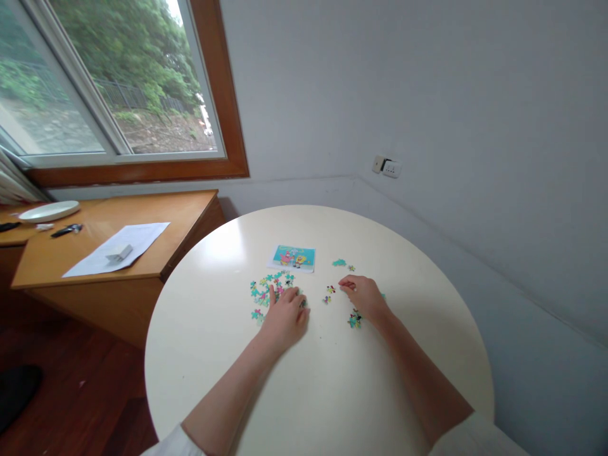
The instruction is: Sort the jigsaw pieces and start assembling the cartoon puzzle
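Note:
My left hand rests with fingers spread over the right side of a loose pile of jigsaw puzzle pieces, covering some of them. My right hand is closed in a pinch over the table; whatever its fingertips hold, if anything, is too small to make out. Just left of those fingertips lie a small puzzle piece and another piece. Below the right hand sits a small cluster of pieces, partly hidden by it. Beyond it are a teal joined group and a single yellowish piece.
A cartoon picture card lies behind the pile on the round white table. To the left stands a wooden desk with paper, a small white box and a white plate. A wall socket is behind.

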A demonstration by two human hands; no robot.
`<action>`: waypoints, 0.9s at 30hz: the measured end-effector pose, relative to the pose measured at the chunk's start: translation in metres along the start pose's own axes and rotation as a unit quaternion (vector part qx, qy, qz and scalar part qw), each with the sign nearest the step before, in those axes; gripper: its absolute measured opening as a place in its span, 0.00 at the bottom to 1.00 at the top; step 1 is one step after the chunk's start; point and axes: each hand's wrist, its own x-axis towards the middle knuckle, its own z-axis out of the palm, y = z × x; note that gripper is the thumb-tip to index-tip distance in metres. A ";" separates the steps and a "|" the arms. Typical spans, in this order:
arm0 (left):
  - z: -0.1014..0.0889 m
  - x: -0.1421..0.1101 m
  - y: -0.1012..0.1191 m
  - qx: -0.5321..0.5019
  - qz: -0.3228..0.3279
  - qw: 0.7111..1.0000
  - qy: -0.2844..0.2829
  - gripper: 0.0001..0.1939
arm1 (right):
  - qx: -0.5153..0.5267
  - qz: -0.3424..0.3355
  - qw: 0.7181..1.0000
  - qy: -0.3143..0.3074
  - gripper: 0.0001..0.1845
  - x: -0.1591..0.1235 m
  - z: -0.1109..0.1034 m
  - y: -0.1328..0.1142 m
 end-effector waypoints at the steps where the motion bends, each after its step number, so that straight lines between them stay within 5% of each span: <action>1: 0.000 0.000 0.000 -0.001 -0.001 1.000 0.000 0.11 | 0.001 -0.002 1.000 0.003 0.07 0.000 0.000 0.000; 15: 0.001 0.000 -0.001 -0.003 0.003 1.000 0.004 0.11 | 0.025 0.015 0.999 0.026 0.12 0.002 0.000 0.002; 19: 0.000 0.000 0.000 -0.003 -0.001 1.000 0.000 0.11 | -0.026 0.007 0.999 0.041 0.13 0.002 0.000 0.003; 24: 0.000 0.000 -0.001 -0.002 0.001 1.000 0.003 0.11 | -0.090 -0.008 0.996 0.024 0.04 0.001 0.000 0.000; 27: 0.001 0.000 -0.002 -0.003 0.003 1.000 0.007 0.11 | -0.098 -0.032 0.995 0.009 0.08 -0.001 0.003 -0.008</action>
